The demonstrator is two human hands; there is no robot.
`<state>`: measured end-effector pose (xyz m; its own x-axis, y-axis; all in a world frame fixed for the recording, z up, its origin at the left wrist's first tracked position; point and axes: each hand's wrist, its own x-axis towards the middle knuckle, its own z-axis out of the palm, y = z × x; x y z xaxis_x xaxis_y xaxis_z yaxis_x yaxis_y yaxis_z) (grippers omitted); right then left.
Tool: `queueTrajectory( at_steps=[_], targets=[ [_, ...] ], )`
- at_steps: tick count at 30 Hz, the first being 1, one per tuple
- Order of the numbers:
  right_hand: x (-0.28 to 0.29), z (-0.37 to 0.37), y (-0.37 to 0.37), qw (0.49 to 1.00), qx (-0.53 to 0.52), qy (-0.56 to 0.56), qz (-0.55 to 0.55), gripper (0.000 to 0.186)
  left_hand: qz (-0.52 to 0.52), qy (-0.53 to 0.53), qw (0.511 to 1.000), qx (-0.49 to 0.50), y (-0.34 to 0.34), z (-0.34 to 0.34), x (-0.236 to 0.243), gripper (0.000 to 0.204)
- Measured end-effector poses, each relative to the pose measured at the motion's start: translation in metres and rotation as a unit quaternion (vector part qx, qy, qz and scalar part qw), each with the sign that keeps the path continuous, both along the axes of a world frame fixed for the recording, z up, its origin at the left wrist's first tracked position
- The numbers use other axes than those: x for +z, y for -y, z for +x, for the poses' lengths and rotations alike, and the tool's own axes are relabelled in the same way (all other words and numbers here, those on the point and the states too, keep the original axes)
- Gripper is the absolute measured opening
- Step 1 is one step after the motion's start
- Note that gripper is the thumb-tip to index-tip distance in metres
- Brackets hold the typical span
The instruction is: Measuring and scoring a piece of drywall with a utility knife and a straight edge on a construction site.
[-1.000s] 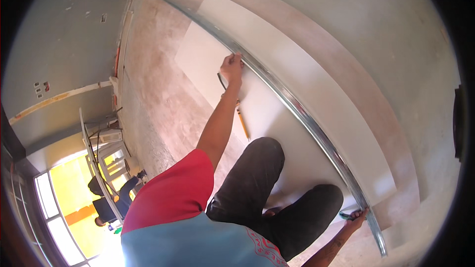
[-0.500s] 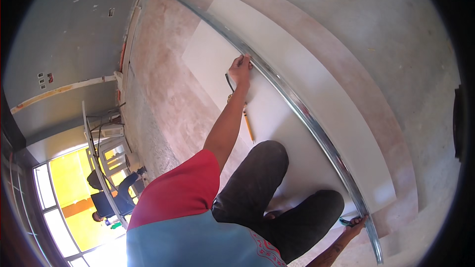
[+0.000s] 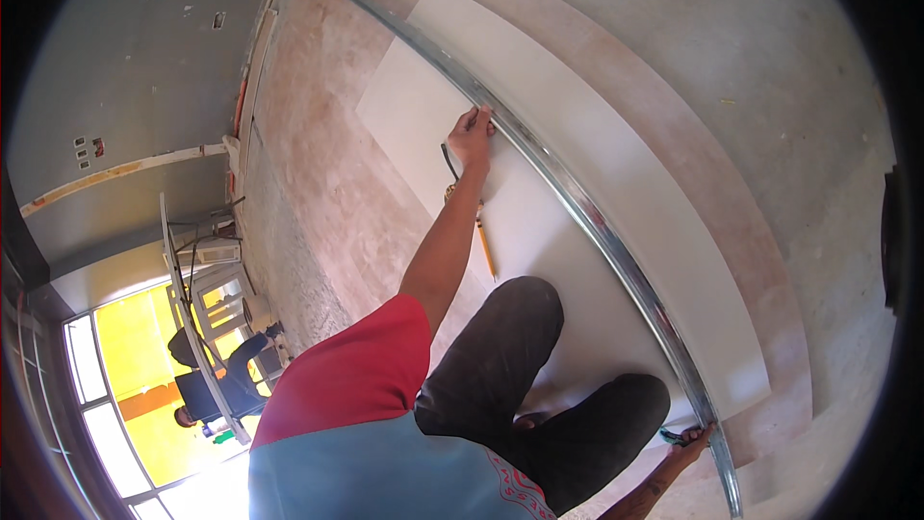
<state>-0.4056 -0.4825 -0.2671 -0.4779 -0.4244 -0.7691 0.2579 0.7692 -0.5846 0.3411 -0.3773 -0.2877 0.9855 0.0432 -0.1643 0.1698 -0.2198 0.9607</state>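
Note:
A long shiny metal channel (image 3: 599, 226) lies slantwise across a white board (image 3: 409, 101) on the floor. Up near its far half, my left hand (image 3: 470, 138) is closed, fingers pinching the channel's near edge. My right hand (image 3: 691, 443) is at the channel's near end, fingertips against its side. In that same hand is a small green-and-dark tool (image 3: 672, 435), too small to make out fully. Below my left hand a yellow pencil (image 3: 488, 250) rests on the board, beside a small yellowish item (image 3: 450, 192) and a dark strip (image 3: 449, 162) partly behind my wrist.
My bent knees (image 3: 515, 332) are over the board's near side. A dusty concrete floor (image 3: 770, 106) surrounds the board. To the left rises a grey wall (image 3: 144, 67) with box openings. Farther down left, a person (image 3: 217, 390) is by a frame (image 3: 188, 318) and bright windows.
Both hands keep their places on the channel. The view has shifted very slightly, and the person in the background has moved an arm a little.

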Motion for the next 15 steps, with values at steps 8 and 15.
queueTrajectory(
  at_steps=[8,15],
  targets=[
    [-0.004,-0.011,-0.002,1.0,-0.011,-0.022,-0.006,0.032,-0.004,-0.006,1.0,-0.003,0.003,-0.003,-0.002,0.033],
    [-0.001,0.003,-0.001,1.0,-0.008,-0.007,-0.004,0.028,-0.011,0.005,1.0,0.007,-0.001,0.003,-0.004,0.034]
  ],
)
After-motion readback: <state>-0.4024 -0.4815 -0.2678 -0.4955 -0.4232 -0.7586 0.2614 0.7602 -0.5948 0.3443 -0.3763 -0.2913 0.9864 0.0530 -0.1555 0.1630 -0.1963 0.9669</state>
